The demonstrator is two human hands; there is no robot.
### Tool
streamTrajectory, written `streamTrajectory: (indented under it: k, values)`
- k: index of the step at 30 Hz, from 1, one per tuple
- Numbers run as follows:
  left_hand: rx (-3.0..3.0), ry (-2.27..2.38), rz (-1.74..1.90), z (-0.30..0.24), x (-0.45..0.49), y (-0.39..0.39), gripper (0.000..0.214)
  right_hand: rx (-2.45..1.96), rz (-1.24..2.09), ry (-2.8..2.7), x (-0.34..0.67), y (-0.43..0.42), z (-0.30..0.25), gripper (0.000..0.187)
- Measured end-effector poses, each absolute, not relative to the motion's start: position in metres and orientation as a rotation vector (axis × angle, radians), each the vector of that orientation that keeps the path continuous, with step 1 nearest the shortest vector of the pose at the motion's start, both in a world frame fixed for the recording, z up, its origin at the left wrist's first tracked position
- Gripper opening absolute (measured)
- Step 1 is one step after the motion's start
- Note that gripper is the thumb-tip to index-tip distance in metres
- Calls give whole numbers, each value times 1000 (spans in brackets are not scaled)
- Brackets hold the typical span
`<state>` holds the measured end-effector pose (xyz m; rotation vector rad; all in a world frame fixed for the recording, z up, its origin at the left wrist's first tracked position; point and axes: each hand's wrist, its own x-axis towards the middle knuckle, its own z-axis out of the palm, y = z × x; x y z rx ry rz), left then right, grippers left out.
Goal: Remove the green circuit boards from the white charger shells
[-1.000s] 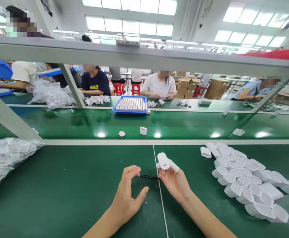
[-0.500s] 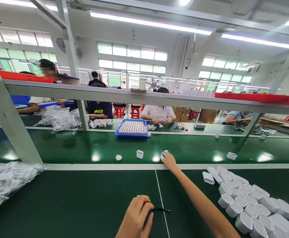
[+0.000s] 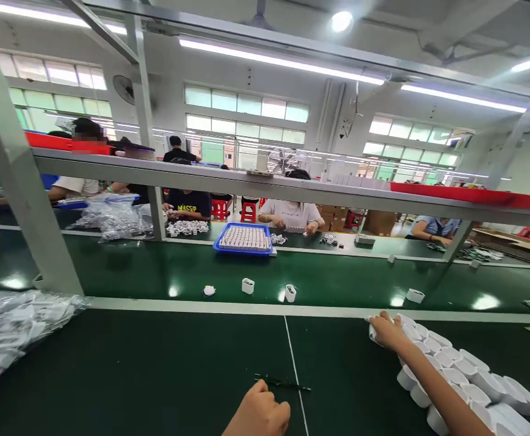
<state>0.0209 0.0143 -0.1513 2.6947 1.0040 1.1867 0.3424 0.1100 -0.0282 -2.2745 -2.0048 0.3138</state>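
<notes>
My left hand (image 3: 261, 409) is closed low in the middle of the bench, its fingertips against dark tweezers (image 3: 285, 383) that point left across the white line. Off to the right, my right hand (image 3: 386, 332) has its fingers closed round a white plastic housing (image 3: 372, 333) at the near-left end of a group of similar housings (image 3: 467, 369). On the green belt, a white housing (image 3: 291, 293) with something dark inside stands upright. Another filled housing (image 3: 248, 286) stands to its left, and a small white part (image 3: 209, 290) lies further left.
Clear plastic bags of white parts (image 3: 14, 333) fill the left side. A metal post (image 3: 42, 181) and shelf rail (image 3: 228, 180) cross ahead. Beyond the belt stands a blue tray (image 3: 219, 247) of small parts, with co-workers seated behind. One housing (image 3: 415, 295) lies on the belt's right.
My right hand has left the housing on the belt and moved right to the grouped housings, gripping one. The left hand's fingers have curled more, and the tweezers now show more fully.
</notes>
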Motion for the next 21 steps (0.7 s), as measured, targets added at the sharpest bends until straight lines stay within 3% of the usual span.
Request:
streamTrajectory:
  k: [4,8,10,15,17,21]
  values:
    - [2550,1232,1173,-138,17,16,14,-2043,533,-2158,292,115,-39,21]
    - [2312,1503,975,-132,16,21,56,-1568,881,-2384,204,93,-68,29]
    - [2225,1581,889,-136,16,27,63,-1345,1023,-2500,173,81,-75,29]
    - [2183,1672,896,-147,6,48,47,-1019,1111,-2785,139,120,-45,19]
    - [2196,1649,901,-148,5,53,46,-1002,1009,-2807,111,157,-28,24]
    - [2260,1530,877,-149,10,51,20,-1001,705,-2826,11,217,-25,33]
